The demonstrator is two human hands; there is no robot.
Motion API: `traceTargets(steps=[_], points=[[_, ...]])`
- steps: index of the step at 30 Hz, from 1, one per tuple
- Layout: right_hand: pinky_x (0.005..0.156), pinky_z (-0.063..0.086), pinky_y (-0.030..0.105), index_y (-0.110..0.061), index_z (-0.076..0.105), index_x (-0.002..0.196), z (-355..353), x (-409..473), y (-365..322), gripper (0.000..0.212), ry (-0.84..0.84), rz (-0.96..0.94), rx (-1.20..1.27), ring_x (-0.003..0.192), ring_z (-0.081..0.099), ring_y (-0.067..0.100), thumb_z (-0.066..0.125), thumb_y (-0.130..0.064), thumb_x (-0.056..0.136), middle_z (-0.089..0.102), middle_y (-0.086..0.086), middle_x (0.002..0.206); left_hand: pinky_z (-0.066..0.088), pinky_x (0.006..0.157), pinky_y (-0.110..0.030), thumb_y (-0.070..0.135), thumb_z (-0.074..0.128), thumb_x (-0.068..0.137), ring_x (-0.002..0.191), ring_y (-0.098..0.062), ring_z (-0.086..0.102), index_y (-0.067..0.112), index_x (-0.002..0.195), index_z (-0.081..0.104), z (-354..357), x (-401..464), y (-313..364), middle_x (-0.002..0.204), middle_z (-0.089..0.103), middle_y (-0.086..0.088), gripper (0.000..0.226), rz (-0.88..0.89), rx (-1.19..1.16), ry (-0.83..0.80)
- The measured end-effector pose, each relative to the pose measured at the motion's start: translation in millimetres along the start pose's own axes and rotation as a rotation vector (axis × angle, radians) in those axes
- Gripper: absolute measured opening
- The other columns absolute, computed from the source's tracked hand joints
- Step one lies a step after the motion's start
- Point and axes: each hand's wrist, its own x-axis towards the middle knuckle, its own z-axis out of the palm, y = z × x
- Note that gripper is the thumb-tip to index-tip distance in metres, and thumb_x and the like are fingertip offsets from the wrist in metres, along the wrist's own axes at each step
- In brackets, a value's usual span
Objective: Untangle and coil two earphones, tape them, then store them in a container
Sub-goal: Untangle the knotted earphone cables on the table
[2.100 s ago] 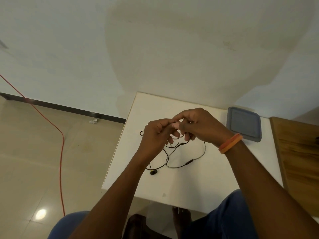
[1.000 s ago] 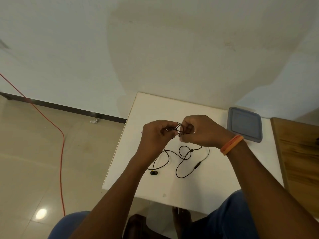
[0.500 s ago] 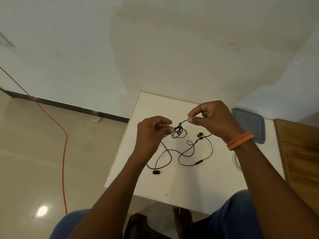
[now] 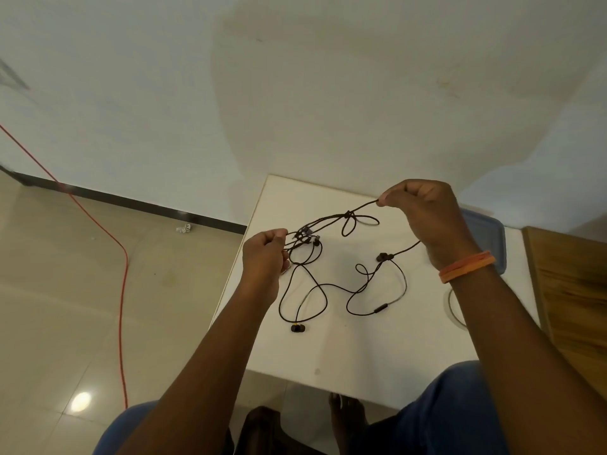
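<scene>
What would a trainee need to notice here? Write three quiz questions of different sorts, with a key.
1. True or false: the right hand pinches the earphone cable above the table.
2. Which lies nearest the table's front edge? A) earbud B) inline remote C) blue lid
3. Fill in: a small knot sits between the right hand and the ____ hand.

Key: 1 true; 2 A; 3 left.

Place: looking like a plain home room.
Evidence: white table (image 4: 345, 349) standing against a bare wall (image 4: 295, 93); tiled floor (image 4: 65, 290) showing.
</scene>
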Motion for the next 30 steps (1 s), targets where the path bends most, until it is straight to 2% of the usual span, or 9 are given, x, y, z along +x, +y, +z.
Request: traceTargets(steps=[4, 7, 11, 13, 15, 17, 21, 25, 30], points=[[0.052, 0.038, 0.003, -0.016, 0.073, 0.067, 1.7, -1.6, -4.2, 0.022, -0.076, 0.004, 0.117, 0.056, 0.055, -0.007, 0.063, -0.005, 0.082, 0.068, -0.013, 0.06, 0.046, 0.054, -0.022, 0.003, 0.048, 0.101, 0.061, -0.011, 0.047, 0.005, 0.102, 0.062, 5.0, -1.1, 1.1, 0.084, 0.051, -0.006, 0.015, -0.261, -0.261, -0.007], [0.051, 0.038, 0.004, -0.017, 0.072, 0.065, 0.8, -2.3, -5.8, 0.024, -0.088, 0.014, 0.156, 0.054, 0.054, -0.006, 0.062, -0.005, 0.083, 0.067, -0.011, 0.06, 0.047, 0.05, -0.02, 0.001, 0.042, 0.103, 0.062, -0.01, 0.045, 0.005, 0.11, 0.059, 6.1, -0.1, 0.8, 0.088, 0.051, -0.008, 0.018, -0.31, -0.344, 0.016], [0.05, 0.037, 0.003, -0.017, 0.072, 0.067, 3.8, -3.1, -6.3, 0.023, -0.077, 0.021, 0.124, 0.052, 0.054, -0.007, 0.062, -0.005, 0.084, 0.065, -0.014, 0.056, 0.052, 0.059, -0.026, 0.013, 0.052, 0.101, 0.065, -0.015, 0.054, 0.009, 0.114, 0.065, 8.2, -3.5, -2.9, 0.087, 0.057, 0.001, 0.019, -0.05, 0.034, 0.084], [0.05, 0.037, 0.003, -0.016, 0.073, 0.07, 6.9, -4.1, -6.8, 0.022, -0.117, 0.022, 0.087, 0.052, 0.054, -0.008, 0.061, -0.006, 0.085, 0.063, -0.017, 0.053, 0.057, 0.081, -0.038, 0.013, 0.055, 0.096, 0.09, -0.025, 0.063, 0.015, 0.111, 0.066, 10.6, -10.2, -2.8, 0.096, 0.061, 0.003, 0.019, 0.104, 0.249, 0.058], [0.05, 0.037, 0.003, -0.016, 0.074, 0.072, 10.5, -5.7, -6.9, 0.021, -0.157, 0.016, 0.057, 0.052, 0.054, -0.008, 0.061, -0.006, 0.086, 0.063, -0.018, 0.053, 0.051, 0.096, -0.044, 0.004, 0.053, 0.087, 0.111, -0.028, 0.057, 0.024, 0.11, 0.066, 12.1, -20.4, -1.9, 0.117, 0.057, 0.003, 0.034, 0.295, 0.409, 0.023], [0.05, 0.038, 0.003, -0.016, 0.074, 0.074, 13.5, -7.3, -7.2, 0.02, -0.167, 0.01, 0.056, 0.052, 0.055, -0.009, 0.061, -0.006, 0.086, 0.063, -0.019, 0.053, 0.048, 0.094, -0.029, -0.002, 0.05, 0.081, 0.112, -0.014, 0.054, 0.029, 0.111, 0.066, 14.2, -27.7, 1.6, 0.122, 0.058, 0.012, 0.046, 0.501, 0.494, -0.076], [0.052, 0.039, 0.003, -0.013, 0.074, 0.079, 15.7, -9.3, -8.9, 0.016, -0.188, 0.011, 0.062, 0.055, 0.056, -0.01, 0.062, -0.008, 0.087, 0.061, -0.021, 0.052, 0.049, 0.086, -0.019, 0.004, 0.058, 0.09, 0.103, 0.0, 0.064, 0.023, 0.109, 0.071, 23.7, -36.7, 11.4, 0.109, 0.073, 0.012, 0.03, 0.506, 0.338, -0.387], [0.057, 0.039, 0.01, -0.009, 0.075, 0.083, 16.7, -11.8, -10.2, 0.016, -0.229, 0.031, 0.053, 0.058, 0.056, -0.008, 0.061, -0.009, 0.089, 0.064, -0.019, 0.058, 0.051, 0.091, -0.03, 0.02, 0.07, 0.091, 0.102, -0.008, 0.066, 0.022, 0.106, 0.072, 26.4, -39.5, 3.0, 0.105, 0.073, 0.011, 0.015, 0.675, 0.45, -0.365], [0.051, 0.038, 0.005, -0.008, 0.074, 0.082, 18.1, -11.4, -12.3, 0.015, -0.195, 0.05, 0.061, 0.053, 0.054, -0.008, 0.061, -0.008, 0.088, 0.059, -0.02, 0.05, 0.052, 0.073, -0.018, 0.017, 0.075, 0.086, 0.084, -0.011, 0.068, 0.019, 0.095, 0.078, 21.8, -33.5, 5.1, 0.091, 0.075, 0.008, 0.01, 0.654, 0.304, -0.243]])
